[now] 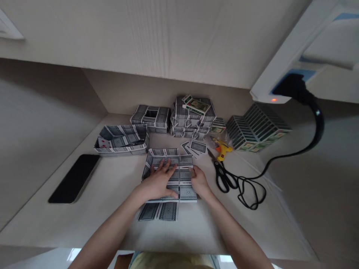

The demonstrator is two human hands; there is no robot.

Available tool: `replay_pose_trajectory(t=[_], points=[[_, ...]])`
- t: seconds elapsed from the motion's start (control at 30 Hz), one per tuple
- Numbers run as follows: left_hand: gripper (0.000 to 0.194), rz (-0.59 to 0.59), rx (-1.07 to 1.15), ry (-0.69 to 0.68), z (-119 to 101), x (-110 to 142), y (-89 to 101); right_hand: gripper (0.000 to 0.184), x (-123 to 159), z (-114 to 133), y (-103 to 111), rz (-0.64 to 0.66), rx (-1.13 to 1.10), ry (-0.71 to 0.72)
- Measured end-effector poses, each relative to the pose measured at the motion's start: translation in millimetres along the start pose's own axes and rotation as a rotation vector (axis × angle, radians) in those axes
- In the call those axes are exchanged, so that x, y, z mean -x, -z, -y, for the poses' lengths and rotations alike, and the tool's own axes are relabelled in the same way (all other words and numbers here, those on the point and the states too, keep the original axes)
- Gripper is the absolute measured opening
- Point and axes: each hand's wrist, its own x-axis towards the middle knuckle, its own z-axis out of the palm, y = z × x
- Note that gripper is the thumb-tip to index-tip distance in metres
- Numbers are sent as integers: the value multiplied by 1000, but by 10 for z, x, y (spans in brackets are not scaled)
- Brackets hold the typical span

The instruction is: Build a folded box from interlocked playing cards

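Before me lies a panel of joined playing cards (187, 192), patterned backs up, with sides folded up at its left and far edges. My left hand (159, 181) rests on it with fingers spread, pressing flat on the cards. At the panel's right edge my right hand (199, 181) pinches the edge of a card between thumb and fingers. A flap of two cards (158, 212) sticks out at the near side. Just beyond my right hand, several loose playing cards (198, 147) overlap on the table.
A card-built open tray (123, 151), a box with a hole (157, 116) and stacked card boxes (193, 121) stand behind. To the right are a yellow glue gun (223, 148), black scissors (222, 177), a cord (254, 201) and card packs (252, 129). A phone (74, 179) lies left.
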Motion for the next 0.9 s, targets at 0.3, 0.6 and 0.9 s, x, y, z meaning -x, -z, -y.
replay_pose_trajectory(t=[0.3,0.6,0.9], points=[[87,-163,520,-275,-30,128,200,48,176,358,102,352,-400,155],[46,-89,1506,-55,-73,301,333,61,232,375,41,47,-150,486],[43,-34,1574,-117,57,134,361,77,152,330,115,-71,-213,363]])
